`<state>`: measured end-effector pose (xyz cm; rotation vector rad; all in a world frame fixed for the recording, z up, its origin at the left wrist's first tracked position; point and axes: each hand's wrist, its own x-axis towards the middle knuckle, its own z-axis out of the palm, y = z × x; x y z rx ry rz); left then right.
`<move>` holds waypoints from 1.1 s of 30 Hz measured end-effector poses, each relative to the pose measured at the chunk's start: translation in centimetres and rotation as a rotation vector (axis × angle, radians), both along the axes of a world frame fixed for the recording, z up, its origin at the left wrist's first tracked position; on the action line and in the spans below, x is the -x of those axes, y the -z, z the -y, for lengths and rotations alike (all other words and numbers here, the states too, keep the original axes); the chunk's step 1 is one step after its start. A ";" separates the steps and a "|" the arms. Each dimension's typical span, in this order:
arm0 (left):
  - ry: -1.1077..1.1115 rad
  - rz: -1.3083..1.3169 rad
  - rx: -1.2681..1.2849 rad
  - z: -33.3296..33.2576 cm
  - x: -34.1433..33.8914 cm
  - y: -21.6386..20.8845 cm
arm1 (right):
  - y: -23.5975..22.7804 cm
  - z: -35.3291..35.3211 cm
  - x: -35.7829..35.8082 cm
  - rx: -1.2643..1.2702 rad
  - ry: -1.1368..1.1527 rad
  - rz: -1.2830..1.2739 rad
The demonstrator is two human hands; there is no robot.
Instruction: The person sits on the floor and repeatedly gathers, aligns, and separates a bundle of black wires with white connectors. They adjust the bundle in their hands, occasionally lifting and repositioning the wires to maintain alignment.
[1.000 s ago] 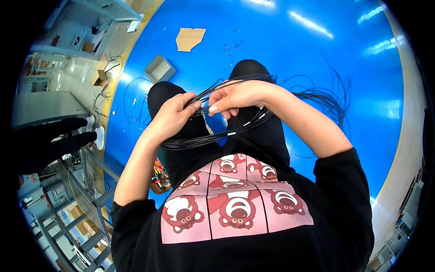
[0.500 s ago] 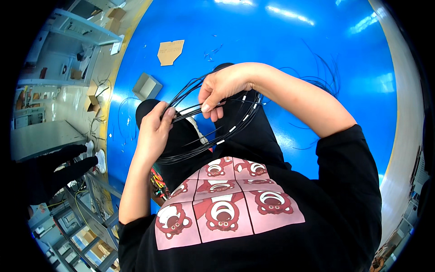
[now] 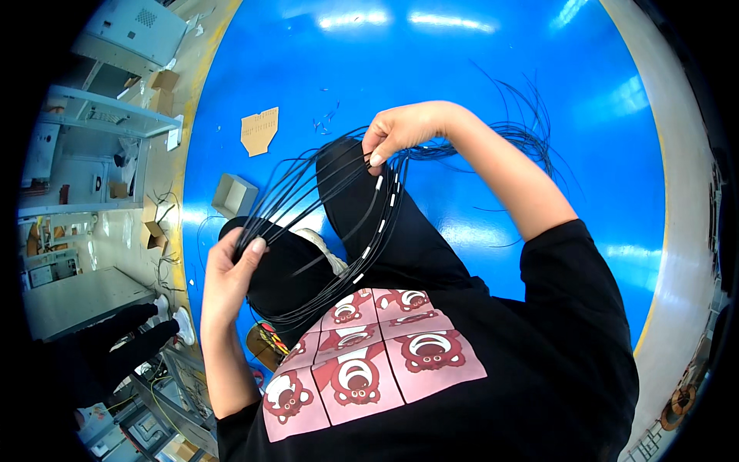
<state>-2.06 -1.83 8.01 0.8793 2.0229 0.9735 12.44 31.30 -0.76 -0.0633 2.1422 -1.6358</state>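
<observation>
A bundle of thin black wires [image 3: 308, 192] with small white tags loops over my lap. My right hand [image 3: 400, 131] pinches the far end of the bundle, lifted over the blue floor. My left hand [image 3: 231, 273] grips the near end at my left knee. The wires stretch taut between both hands, and their loose ends [image 3: 523, 131] fan out on the floor to the right. I sit cross-legged in black trousers and a black shirt with a pink bear print.
A blue floor [image 3: 477, 69] lies around me. A cardboard piece [image 3: 259, 131] and a small grey box [image 3: 233, 194] rest to the left. Shelving and cartons [image 3: 115, 115] stand beyond the yellow floor edge at far left. Another person's dark legs [image 3: 115, 339] show at lower left.
My hands have drawn apart: the right one rose and moved away, the left one dropped toward my knee, stretching the wire loop longer.
</observation>
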 end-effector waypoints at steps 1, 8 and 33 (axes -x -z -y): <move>-0.023 0.016 0.024 -0.2 -0.2 0.1 | 0.0 0.6 -0.4 -0.221 0.119 -0.029; -0.241 0.066 0.034 -0.7 0.2 0.3 | -2.6 13.5 -5.7 -0.139 0.614 -0.436; -0.327 -0.091 -0.300 -1.1 -4.2 -1.5 | 1.5 12.3 -2.4 1.528 1.246 -0.495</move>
